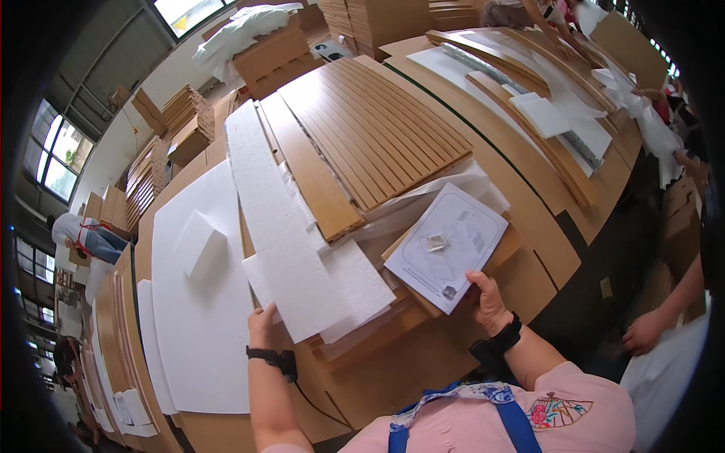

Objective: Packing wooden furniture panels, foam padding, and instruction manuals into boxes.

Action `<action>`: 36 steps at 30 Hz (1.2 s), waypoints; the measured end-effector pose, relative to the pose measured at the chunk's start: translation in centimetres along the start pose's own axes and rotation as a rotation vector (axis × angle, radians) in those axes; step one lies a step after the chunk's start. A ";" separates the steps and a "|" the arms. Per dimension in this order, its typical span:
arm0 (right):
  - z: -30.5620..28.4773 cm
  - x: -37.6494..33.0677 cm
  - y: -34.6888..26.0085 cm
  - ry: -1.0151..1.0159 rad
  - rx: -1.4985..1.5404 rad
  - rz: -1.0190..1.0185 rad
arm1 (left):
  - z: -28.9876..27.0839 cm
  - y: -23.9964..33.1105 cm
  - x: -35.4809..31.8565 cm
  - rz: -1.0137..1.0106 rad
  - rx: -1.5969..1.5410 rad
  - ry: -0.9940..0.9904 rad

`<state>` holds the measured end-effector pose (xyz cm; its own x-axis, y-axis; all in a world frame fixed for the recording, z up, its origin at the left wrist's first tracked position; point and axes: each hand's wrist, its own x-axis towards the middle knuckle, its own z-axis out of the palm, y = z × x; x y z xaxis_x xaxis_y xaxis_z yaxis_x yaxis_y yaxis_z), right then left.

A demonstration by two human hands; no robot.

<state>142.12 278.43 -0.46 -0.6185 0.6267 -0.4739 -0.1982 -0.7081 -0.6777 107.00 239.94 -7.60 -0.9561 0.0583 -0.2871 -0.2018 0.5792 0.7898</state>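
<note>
On the table (423,370), the right hand (487,302) pinches a printed sheet (447,245) that may slide, while the left hand (262,317) lies open against foam (279,226).

We have 1 view only, from a fisheye camera worn on the head, so no second view shares the scene. It looks steeply down and forward over the worktable (483,362), whose straight edges bow toward the dark rim of the picture. We sit close: the person's own forearms enter from the lower edge, with the left hand (261,326) and right hand (489,302) near the bottom centre. Further up, the view reaches the windows (57,155) at left and other workers at the far edges.
</note>
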 end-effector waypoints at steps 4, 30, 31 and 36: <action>-0.7 -0.3 -2.7 -0.048 -0.184 0.146 | -3.2 7.6 -3.3 0.116 0.106 0.365; 2.1 2.3 -2.4 -0.368 -0.357 0.544 | 8.9 24.6 -14.0 1.033 0.417 0.057; 2.2 2.5 -2.5 -0.361 -0.383 0.541 | 6.8 24.1 -13.1 1.046 0.420 0.101; 0.9 2.0 -4.8 -0.445 -0.684 0.637 | -8.3 15.4 -3.7 0.323 0.135 0.358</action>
<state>141.17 282.80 2.36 -0.7101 -0.0746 -0.7001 0.6526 -0.4431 -0.6147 105.69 241.90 10.10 -0.9830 -0.0167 0.1831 0.1232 0.6788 0.7239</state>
